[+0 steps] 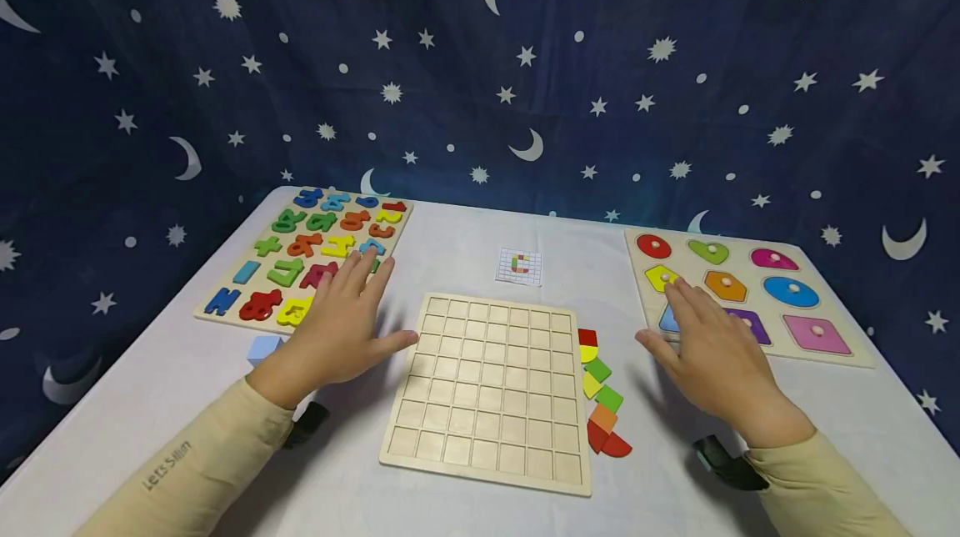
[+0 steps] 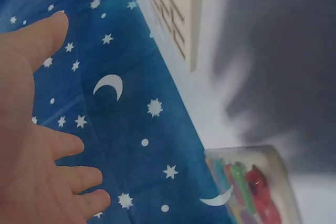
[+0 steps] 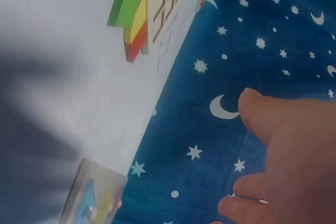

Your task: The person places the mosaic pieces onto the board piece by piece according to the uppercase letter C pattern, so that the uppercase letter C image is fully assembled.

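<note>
My left hand (image 1: 336, 328), fingers straight and spread, hovers between the number board and the wooden grid board (image 1: 487, 391), holding nothing. On the other side my right hand (image 1: 716, 353) is also held above the table with extended fingers, nearest the shape board. The grid board's squares carry no pieces. Along its right edge lie several coloured blocks (image 1: 606, 398) in red, yellow, green and orange, some of them quarter-round. Behind the grid board lies a small paper card (image 1: 519, 266) printed with a coloured pattern on a grid.
A number puzzle board (image 1: 247, 270) with colourful digits and signs lies at the left. At the right is a knobbed shape board (image 1: 813, 295). A light blue block (image 1: 264, 348) sits near the left forearm. A dark star-and-moon cloth (image 1: 450, 62) hangs behind the white table.
</note>
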Demonstrator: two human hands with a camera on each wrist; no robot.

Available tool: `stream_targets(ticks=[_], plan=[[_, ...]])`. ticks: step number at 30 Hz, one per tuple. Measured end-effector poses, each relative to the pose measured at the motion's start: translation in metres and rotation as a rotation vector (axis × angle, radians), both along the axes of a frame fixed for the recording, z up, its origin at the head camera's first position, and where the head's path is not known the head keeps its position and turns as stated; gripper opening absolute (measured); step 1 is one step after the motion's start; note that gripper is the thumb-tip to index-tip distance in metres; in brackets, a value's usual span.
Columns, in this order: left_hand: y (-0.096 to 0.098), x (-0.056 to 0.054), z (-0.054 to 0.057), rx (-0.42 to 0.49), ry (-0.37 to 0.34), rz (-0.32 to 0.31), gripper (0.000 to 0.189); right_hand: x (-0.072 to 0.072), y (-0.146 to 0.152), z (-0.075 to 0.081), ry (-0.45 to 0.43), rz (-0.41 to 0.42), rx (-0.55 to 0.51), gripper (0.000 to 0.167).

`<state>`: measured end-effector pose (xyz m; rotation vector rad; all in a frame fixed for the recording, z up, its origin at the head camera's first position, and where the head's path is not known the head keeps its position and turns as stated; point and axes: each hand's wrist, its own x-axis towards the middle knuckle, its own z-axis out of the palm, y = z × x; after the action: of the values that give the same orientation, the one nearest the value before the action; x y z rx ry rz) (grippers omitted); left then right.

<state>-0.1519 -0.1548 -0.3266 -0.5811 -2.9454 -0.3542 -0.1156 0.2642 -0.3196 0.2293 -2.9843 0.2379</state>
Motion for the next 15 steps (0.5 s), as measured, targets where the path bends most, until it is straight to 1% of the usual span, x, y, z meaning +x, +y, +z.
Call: stream_targets(ticks=[5, 7, 10, 15], plan=[[0.003, 0.003, -0.009, 0.014, 0.026, -0.036, 0.099, 0.0, -0.006, -0.004, 0.014, 0.024, -0.021, 0.078], [0.004, 0.004, -0.011, 0.022, 0.028, -0.052, 0.098, 0.0, -0.009, -0.006, 0.004, 0.033, -0.026, 0.077], [0.006, 0.005, -0.015, 0.041, 0.012, -0.071, 0.096, -0.001, -0.012, -0.009, -0.019, 0.046, -0.034, 0.074], [0.007, 0.006, -0.019, 0.079, -0.034, -0.114, 0.096, -0.004, -0.017, -0.014, -0.055, 0.067, -0.069, 0.067]])
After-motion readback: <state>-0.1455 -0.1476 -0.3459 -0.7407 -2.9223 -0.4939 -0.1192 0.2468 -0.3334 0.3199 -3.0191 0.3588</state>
